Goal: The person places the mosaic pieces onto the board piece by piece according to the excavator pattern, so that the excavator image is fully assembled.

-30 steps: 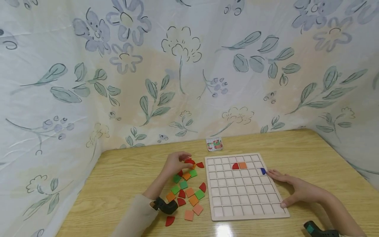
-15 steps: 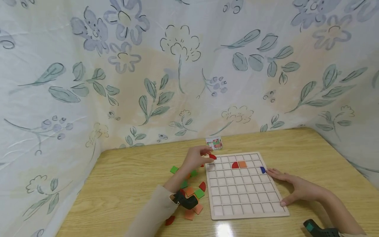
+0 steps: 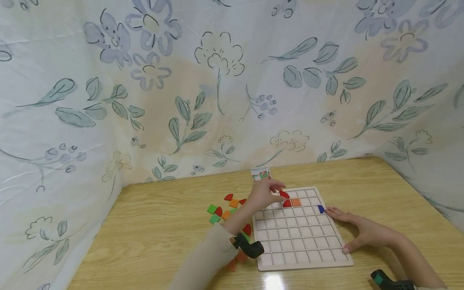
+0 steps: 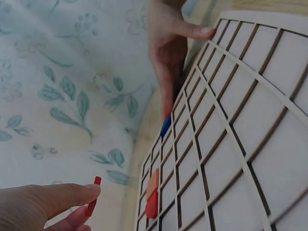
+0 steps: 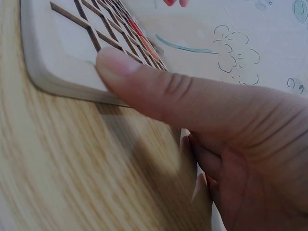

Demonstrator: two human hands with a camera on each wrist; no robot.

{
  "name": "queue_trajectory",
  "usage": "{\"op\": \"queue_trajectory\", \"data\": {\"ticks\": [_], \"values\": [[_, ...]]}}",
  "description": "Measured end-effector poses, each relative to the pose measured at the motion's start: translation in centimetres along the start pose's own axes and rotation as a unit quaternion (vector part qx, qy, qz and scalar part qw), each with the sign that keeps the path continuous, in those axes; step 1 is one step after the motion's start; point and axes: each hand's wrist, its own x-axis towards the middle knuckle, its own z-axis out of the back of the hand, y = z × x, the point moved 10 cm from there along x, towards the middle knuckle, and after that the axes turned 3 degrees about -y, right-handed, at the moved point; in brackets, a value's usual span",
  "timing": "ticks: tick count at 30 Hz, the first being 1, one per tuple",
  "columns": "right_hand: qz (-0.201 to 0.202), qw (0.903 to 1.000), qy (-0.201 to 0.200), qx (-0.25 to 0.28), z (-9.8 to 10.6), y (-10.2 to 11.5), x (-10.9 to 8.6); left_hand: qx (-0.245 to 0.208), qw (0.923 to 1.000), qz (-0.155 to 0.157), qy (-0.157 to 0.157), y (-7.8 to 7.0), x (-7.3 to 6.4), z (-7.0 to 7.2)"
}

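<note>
A person's left hand (image 3: 266, 195) pinches a red quarter-circle tile (image 4: 94, 197) between thumb and fingers, the grip narrow, over the far part of a gridded wooden board (image 3: 306, 266); the left wrist view shows the tile raised clear of the board's surface. Seated in the board's far rows are a second red quarter-circle tile (image 3: 287, 204) and, just beside it to the right, an orange square tile (image 3: 296, 202). A small blue tile (image 3: 321, 209) sits at the board's right edge, by the fingertips of the right hand (image 3: 359, 231). That hand is spread wide along the same edge, grasping no tile, its thumb resting on the board near the closest right corner. To the left of the board, loose red, orange and green pieces, among them a green square tile (image 3: 212, 209), lie scattered on a wood-grain table (image 3: 145, 229), some hidden by the beige sleeve (image 3: 208, 257). A small printed card (image 3: 259, 174) lies just beyond the board's far left corner, partly covered by the left hand. Floral-print fabric (image 3: 224, 100) hangs behind the board.
</note>
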Motion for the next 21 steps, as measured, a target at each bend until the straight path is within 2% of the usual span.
{"op": "queue_trajectory", "data": {"ticks": [7, 12, 16, 21], "values": [[0.013, 0.9999, -0.001, 0.001, 0.0, 0.3, 0.0, -0.002, 0.9999, -0.003, 0.015, -1.0, 0.9, -2.0], [0.006, 1.0, -0.004, -0.001, -0.1, 0.3, -0.1, -0.011, 0.9996, 0.002, 0.027, -1.6, 1.4, -3.4], [-0.002, 1.0, -0.004, -0.002, 0.0, 0.2, -0.1, 0.004, 0.9996, -0.009, 0.028, -2.5, 1.9, -4.0], [-0.003, 1.0, -0.004, -0.002, 0.1, 0.3, 0.0, 0.031, 0.9992, -0.018, 0.018, -2.8, 2.6, -4.8]]}}
